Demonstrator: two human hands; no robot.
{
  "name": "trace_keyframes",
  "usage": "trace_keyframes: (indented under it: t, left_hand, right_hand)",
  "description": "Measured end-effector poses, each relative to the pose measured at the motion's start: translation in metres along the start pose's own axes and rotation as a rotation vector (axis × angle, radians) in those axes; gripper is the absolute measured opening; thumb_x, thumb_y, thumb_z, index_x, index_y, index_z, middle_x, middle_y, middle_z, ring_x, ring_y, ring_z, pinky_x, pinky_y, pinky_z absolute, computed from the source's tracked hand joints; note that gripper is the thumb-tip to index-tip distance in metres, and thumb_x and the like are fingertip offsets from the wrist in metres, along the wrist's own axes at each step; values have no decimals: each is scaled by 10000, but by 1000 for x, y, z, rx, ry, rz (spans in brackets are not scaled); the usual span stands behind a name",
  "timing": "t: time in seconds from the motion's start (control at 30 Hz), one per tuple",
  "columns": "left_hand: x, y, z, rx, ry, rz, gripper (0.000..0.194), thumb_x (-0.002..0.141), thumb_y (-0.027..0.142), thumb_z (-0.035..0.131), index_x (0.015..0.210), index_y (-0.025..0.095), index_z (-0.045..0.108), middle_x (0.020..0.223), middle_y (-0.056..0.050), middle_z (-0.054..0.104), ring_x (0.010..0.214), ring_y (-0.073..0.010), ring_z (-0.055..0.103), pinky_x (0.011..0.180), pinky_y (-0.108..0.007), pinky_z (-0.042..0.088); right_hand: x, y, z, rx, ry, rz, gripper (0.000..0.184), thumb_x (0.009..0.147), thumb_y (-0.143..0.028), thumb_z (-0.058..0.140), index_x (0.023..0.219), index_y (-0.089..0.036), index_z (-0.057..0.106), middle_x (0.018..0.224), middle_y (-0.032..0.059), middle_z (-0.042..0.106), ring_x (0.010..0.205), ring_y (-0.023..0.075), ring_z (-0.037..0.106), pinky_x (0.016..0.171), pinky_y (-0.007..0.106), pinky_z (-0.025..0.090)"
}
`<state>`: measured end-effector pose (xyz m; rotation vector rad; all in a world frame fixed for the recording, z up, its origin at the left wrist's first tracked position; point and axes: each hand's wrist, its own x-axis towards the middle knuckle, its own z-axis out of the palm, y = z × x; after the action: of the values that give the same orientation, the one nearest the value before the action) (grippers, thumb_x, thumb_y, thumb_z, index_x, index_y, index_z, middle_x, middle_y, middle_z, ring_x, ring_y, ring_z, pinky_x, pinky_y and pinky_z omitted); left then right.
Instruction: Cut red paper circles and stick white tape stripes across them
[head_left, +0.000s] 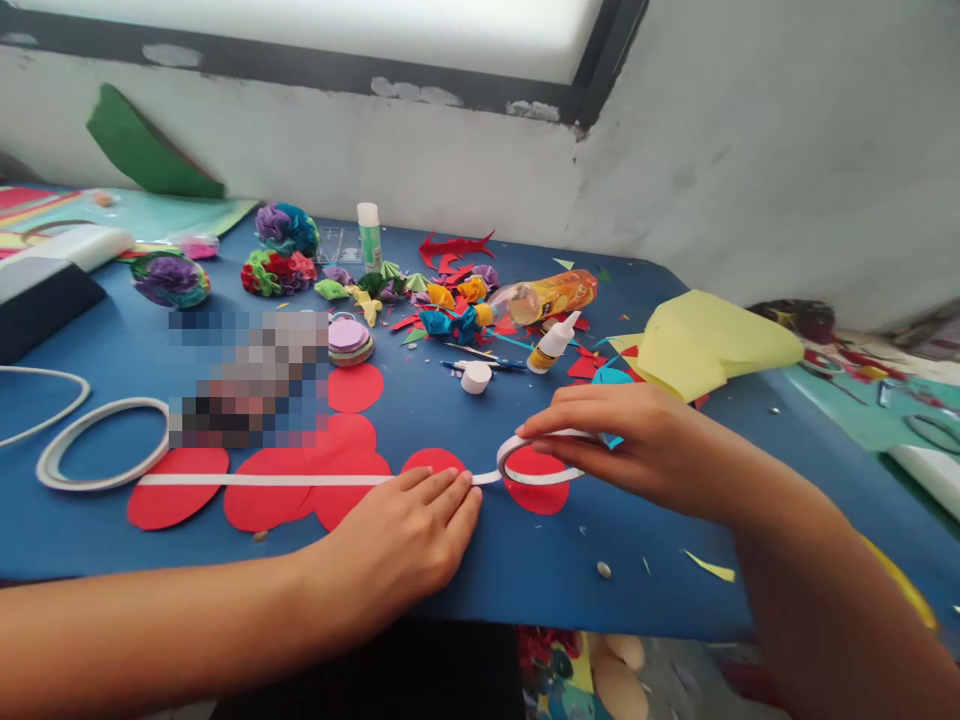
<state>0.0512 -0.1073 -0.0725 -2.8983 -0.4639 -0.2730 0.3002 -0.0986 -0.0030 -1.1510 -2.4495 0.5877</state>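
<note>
Pinching a roll of white tape [504,462] by its rim in the right hand [649,450], with thumb and fingers drawn together on it, over the rightmost of the red paper circles [180,508]. Pressing flat with the left hand [416,525], with fingers straight, together and gripping nothing, on the white strip [300,481] running left from the roll across the circles on the blue table [652,585]. Near the strip's left end, a second roll [48,462]. Farther off, a white glue bottle [551,347] and an amber bottle [562,295] on its side; left of these, an upright glue stick [370,240]; to the right, yellow paper [712,345].
</note>
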Motion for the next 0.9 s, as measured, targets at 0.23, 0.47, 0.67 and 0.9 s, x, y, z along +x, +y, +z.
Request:
trace_keyframes:
  t: [0.23, 0.47, 0.67, 0.9]
  left_hand:
    - [-6, -7, -16, 13, 58, -6, 385, 871, 2, 338, 1106, 48, 640, 1097, -124, 709, 943, -214, 702, 768, -312, 566]
    - [7, -11, -16, 49, 152, 111, 374, 911, 24, 321, 1084, 36, 652, 1087, -124, 713, 967, -233, 692, 810, -342, 557]
    - [9, -13, -8, 44, 87, 167, 371, 908, 12, 336, 1121, 40, 638, 1125, -123, 699, 1002, -235, 678, 844, -348, 547]
    - [11, -17, -7, 8, 79, 197, 389, 937, 20, 295, 1140, 41, 626, 1140, -123, 692, 1030, -240, 668, 843, -355, 560]
  right_hand:
    - [-6, -1, -1, 61, 169, -82, 120, 889, -178, 580, 972, -195, 665, 798, -11, 679, 672, 72, 600, 602, 168, 448]
    - [-17, 3, -9, 36, 212, -4, 94, 859, -212, 606, 916, -225, 679, 782, -16, 713, 624, 102, 610, 546, 218, 459]
    - [-21, 2, -12, 64, 139, 73, 90, 859, -260, 613, 895, -232, 691, 762, 0, 708, 625, 127, 620, 533, 243, 467]
    - [-19, 0, -9, 55, 122, 55, 111, 881, -293, 583, 908, -252, 682, 752, 5, 693, 590, 136, 603, 512, 268, 453]
